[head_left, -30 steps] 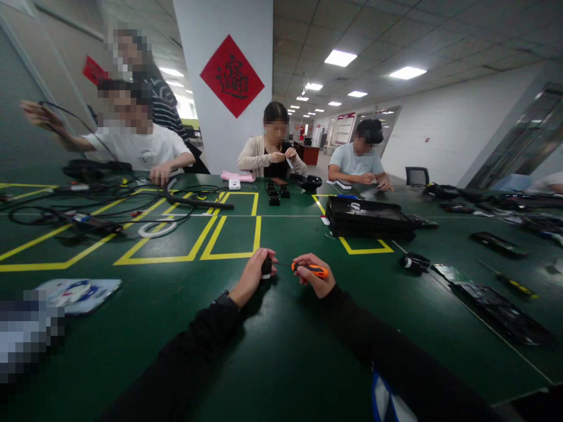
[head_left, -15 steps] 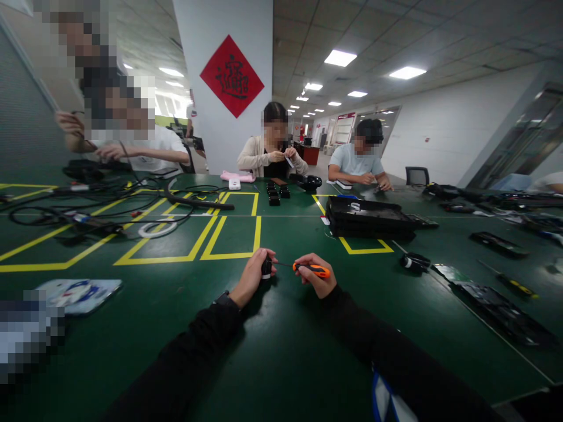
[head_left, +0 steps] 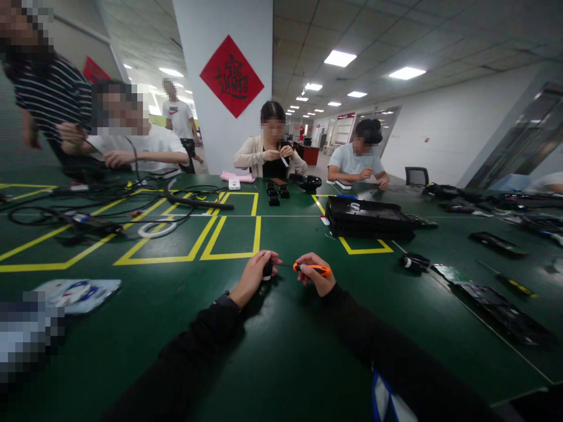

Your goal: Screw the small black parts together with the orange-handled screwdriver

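Note:
Just above the green table, my left hand is closed around a small black part with a white band near its bottom. My fingers cover much of it, so its kind is unclear. My right hand grips a screwdriver by its orange and black handle. The thin shaft points left at the black part; whether the tip touches it I cannot tell.
Black trays are stacked ahead on the right. A black device, an open black housing and a yellow-black screwdriver lie at right. Cables and a white coil spread at left. Co-workers sit across the table.
Both hands stay almost in place, with the black part and screwdriver shifted very slightly. At the far left, a person in a striped top has moved further left; another standing person has come into view behind.

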The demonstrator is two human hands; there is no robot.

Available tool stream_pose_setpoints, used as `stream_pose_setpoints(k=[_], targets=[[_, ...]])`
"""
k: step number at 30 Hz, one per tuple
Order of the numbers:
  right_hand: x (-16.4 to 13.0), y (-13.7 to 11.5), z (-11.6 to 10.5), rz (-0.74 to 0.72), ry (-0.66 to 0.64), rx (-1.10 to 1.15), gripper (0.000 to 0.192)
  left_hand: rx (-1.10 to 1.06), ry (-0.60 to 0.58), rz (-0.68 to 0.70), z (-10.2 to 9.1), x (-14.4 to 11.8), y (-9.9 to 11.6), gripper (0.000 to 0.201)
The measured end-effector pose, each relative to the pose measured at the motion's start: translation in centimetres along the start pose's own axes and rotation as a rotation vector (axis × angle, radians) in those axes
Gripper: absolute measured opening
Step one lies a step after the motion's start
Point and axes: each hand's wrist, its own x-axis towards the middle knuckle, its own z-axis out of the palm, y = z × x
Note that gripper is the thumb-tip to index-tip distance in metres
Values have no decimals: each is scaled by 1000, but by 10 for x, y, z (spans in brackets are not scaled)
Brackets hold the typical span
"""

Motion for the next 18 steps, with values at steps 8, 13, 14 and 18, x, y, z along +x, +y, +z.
stream_pose_setpoints(k=[8,13,14,18], targets=[[-2,-8,-2,-252,-29,-209,10,-67,4,9,0,0,0,32],[-2,-7,-2,-192,-7,-155,14,-97,1,25,1,0,0,31],[-2,-7,-2,-191,-3,-155,14,-98,1,25,1,0,0,31],[-2,-10,-2,-188,8,-167,13,-87,8,6,2,-1,2,32]])
